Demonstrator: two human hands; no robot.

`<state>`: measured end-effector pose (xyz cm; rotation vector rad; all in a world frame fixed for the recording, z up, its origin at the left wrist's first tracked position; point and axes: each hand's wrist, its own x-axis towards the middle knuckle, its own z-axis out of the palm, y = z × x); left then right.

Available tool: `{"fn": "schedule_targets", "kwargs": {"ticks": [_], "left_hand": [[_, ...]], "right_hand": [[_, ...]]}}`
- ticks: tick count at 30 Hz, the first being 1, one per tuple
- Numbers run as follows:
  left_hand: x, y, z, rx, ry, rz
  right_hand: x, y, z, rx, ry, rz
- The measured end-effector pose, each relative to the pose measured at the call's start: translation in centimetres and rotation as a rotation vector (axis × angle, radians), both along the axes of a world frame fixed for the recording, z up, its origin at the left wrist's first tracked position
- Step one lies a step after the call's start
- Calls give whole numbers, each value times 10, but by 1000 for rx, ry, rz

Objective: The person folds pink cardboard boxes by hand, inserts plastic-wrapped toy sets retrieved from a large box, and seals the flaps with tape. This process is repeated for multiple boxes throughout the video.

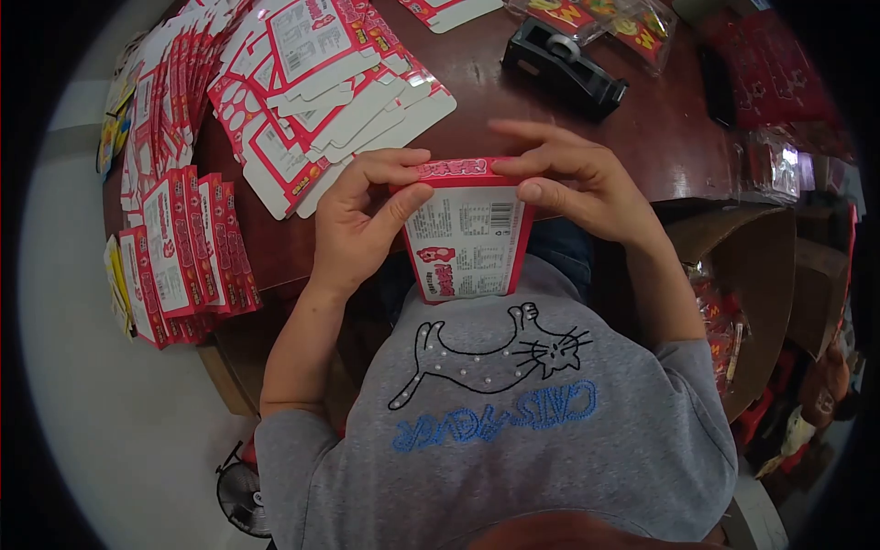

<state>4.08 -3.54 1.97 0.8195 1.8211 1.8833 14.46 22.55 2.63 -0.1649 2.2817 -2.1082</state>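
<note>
A red and white printed carton (472, 229) is held upright against the front of the grey shirt, its narrow red end facing up. My left hand (362, 206) grips its upper left corner, thumb on the printed panel and fingers on the top end. At the upper right corner, my right hand (587, 183) has its thumb on the panel edge and a finger on the red top. Another finger of that hand is lifted away and slightly blurred. What the carton contains is hidden.
Flat, unfolded cartons (330, 101) lie spread on the dark red table (458, 69). Stacked cartons (188, 247) stand at its left edge. A black tape dispenser (564, 69) sits at the back, near clear-wrapped packets (632, 32). A large cardboard box (752, 266) stands right, a fan (240, 495) lower left.
</note>
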Motion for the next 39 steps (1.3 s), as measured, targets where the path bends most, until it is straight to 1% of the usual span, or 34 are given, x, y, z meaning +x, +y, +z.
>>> {"fn": "schedule_targets", "kwargs": {"ticks": [1, 2, 3, 4, 5, 6, 7, 8, 9, 10, 11, 12, 13, 15, 16, 17, 18, 20, 21, 22, 23, 24, 25, 27, 28, 29, 30, 31, 32, 33, 35, 36, 38, 39], "left_hand": [[-7, 0, 1, -7, 5, -7], [-14, 1, 2, -13, 8, -17], [-24, 3, 6, -12, -51, -18], [-41, 4, 7, -52, -51, -56], [-61, 6, 6, -90, -46, -94], [-76, 10, 6, -117, -36, -115], [-79, 22, 12, -145, -41, -83], [-83, 33, 16, -177, -46, -51], [-98, 36, -11, -172, 127, -81], [-88, 42, -3, -425, 322, -44], [-74, 49, 4, -679, 517, -2], [-66, 52, -14, -811, 702, 30], [-48, 58, -16, -818, 703, 18], [-10, 65, -15, -1273, 897, 2], [-10, 63, -24, -1275, 902, -4], [-11, 58, -36, -1180, 891, 31], [-11, 56, -39, -1085, 875, 67], [-13, 49, -38, -1050, 875, 48], [-13, 48, -35, -1013, 877, 31], [-12, 47, -31, -1017, 874, 37], [-9, 46, -27, -957, 902, 17], [-8, 46, -23, -896, 931, -5], [-7, 48, -20, -901, 931, -9], [-5, 54, -17, -824, 925, -107], [-5, 57, -16, -819, 930, -115], [-6, 60, -16, -781, 954, -203], [-6, 63, -16, -742, 975, -288], [-8, 64, -15, -742, 973, -291], [-12, 63, -14, -721, 1021, -446], [-16, 62, -14, -699, 1063, -595], [-23, 58, -19, -670, 1064, -629], [-25, 55, -21, -632, 1078, -673], [-28, 54, -22, -640, 1085, -694], [-29, 53, -23, -639, 1100, -708]], "right_hand": [[2, 7, 2, 179, 184, -18], [2, 19, 5, 350, 245, -163], [2, 36, 6, 526, 301, -307], [-2, 63, -6, 595, 347, -471], [-5, 83, -17, 608, 342, -489], [-7, 100, -28, 855, 352, -595], [-5, 107, -36, 1101, 358, -698], [-1, 105, -45, 1107, 352, -715], [0, 99, -55, 815, 204, -679], [-3, 94, -62, 521, 65, -630], [-3, 86, -68, 502, 52, -686], [-4, 79, -70, 495, 44, -693], [-4, 73, -72, 520, 18, -727], [-6, 65, -66, 539, -11, -763], [-8, 65, -52, 253, -173, -737], [-7, 65, -45, -33, -330, -698], [-6, 66, -50, -35, -333, -699], [-6, 68, -65, -141, -91, -736], [-4, 65, -67, -140, -92, -730], [2, 61, -67, -177, -19, -732], [6, 56, -69, -216, 51, -736], [9, 52, -71, -221, 49, -734], [13, 48, -74, -183, 66, -762], [21, 44, -84, -147, 81, -805], [22, 46, -91, 11, 83, -830], [24, 48, -95, 170, 83, -850], [27, 51, -96, 172, 83, -855], [30, 54, -97, 272, 61, -888], [33, 55, -98, 371, 37, -917], [36, 54, -94, 370, 35, -909], [45, 45, -73, 81, -35, -766], [47, 39, -61, 72, -46, -759], [45, 29, -37, 92, -269, -338], [40, 26, -35, 85, -275, -337]]}}
